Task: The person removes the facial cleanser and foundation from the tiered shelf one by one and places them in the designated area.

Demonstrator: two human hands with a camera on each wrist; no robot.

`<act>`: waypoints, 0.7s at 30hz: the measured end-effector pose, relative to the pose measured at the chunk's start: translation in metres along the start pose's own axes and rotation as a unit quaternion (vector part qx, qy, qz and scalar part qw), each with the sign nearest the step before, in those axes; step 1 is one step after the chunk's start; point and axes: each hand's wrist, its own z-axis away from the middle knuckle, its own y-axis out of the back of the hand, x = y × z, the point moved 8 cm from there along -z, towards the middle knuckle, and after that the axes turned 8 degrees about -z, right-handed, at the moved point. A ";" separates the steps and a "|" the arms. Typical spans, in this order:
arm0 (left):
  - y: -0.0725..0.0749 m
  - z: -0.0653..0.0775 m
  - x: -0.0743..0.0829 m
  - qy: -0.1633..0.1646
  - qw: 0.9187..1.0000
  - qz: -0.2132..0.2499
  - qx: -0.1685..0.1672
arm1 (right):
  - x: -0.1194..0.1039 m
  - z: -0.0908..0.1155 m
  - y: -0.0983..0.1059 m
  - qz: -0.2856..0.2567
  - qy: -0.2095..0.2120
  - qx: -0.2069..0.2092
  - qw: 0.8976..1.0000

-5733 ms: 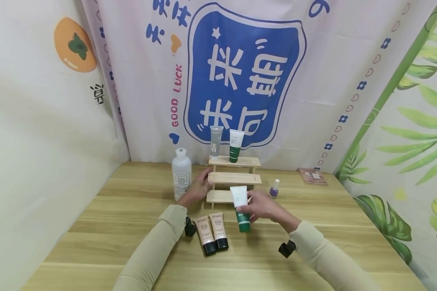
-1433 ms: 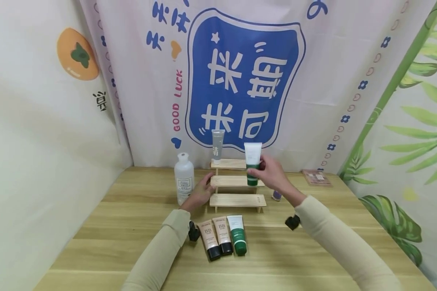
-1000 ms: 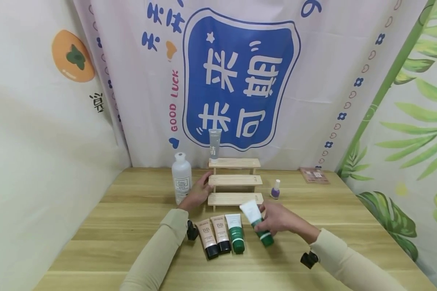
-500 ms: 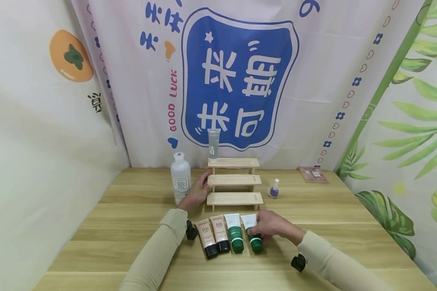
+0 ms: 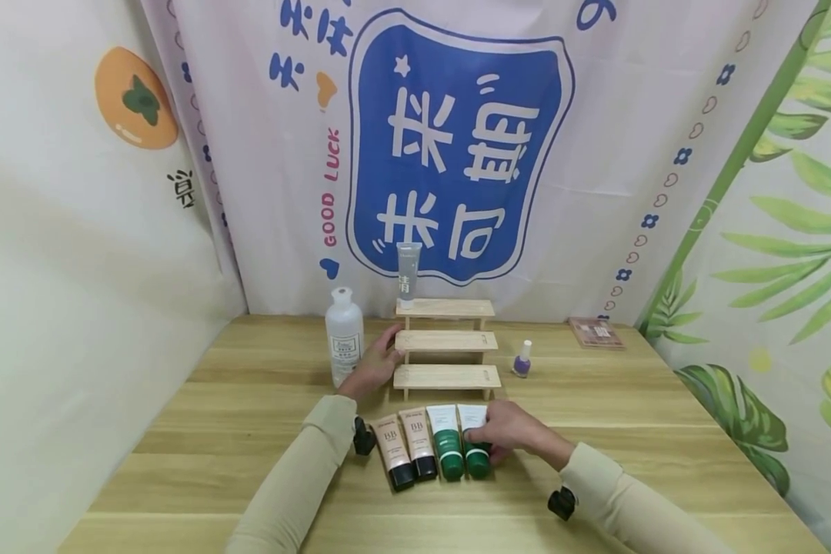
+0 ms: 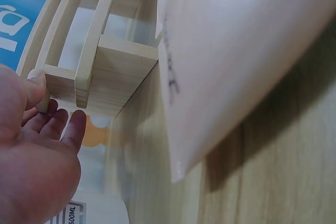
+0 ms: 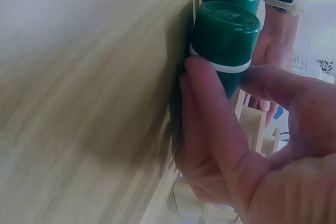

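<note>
On the table, my right hand (image 5: 512, 431) holds a green-and-white squeeze tube (image 5: 479, 460) between thumb and fingers. Its green cap (image 7: 226, 32) faces the right wrist camera. This tube lies at the right end of a row, close beside a matching green-and-white tube (image 5: 448, 450). Further left in the row are two beige BB cream tubes (image 5: 390, 440) with black caps. My left hand (image 5: 377, 368) grips the left end of a three-tier wooden stand (image 5: 446, 341), thumb on the middle tier (image 6: 62, 30) and fingers curled below. A grey tube (image 5: 408, 269) stands upright on the top tier.
A clear-white bottle (image 5: 344, 331) stands just left of my left hand. A purple nail polish bottle (image 5: 522, 362) is right of the stand. Near the table's back right lies a flat pinkish palette (image 5: 597, 333). A printed curtain (image 5: 277, 192) hangs behind.
My right hand laid one green-and-white tube beside the BB creams, took the other off the stand's top tier, set it down and slid it left against the first. The left hand stayed.
</note>
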 end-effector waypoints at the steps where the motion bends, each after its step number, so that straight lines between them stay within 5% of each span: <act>1: 0.000 0.000 0.001 -0.002 1.000 -0.001 0.000 | 0.000 0.000 0.000 0.000 0.000 -0.001 1.000; 6: 0.001 0.000 0.001 -0.007 1.000 -0.006 0.002 | -0.005 0.000 0.003 0.013 -0.008 0.000 1.000; 10: 0.002 0.000 0.000 -0.011 1.000 -0.012 0.004 | -0.030 -0.011 0.028 0.052 -0.006 0.037 0.998; 16: 0.003 0.000 0.001 -0.012 1.000 -0.010 0.008 | -0.101 -0.071 0.076 0.006 0.079 0.157 0.984; 21: 0.003 0.000 0.002 -0.021 0.999 -0.028 0.006 | -0.136 -0.127 0.090 -0.063 0.106 0.224 0.967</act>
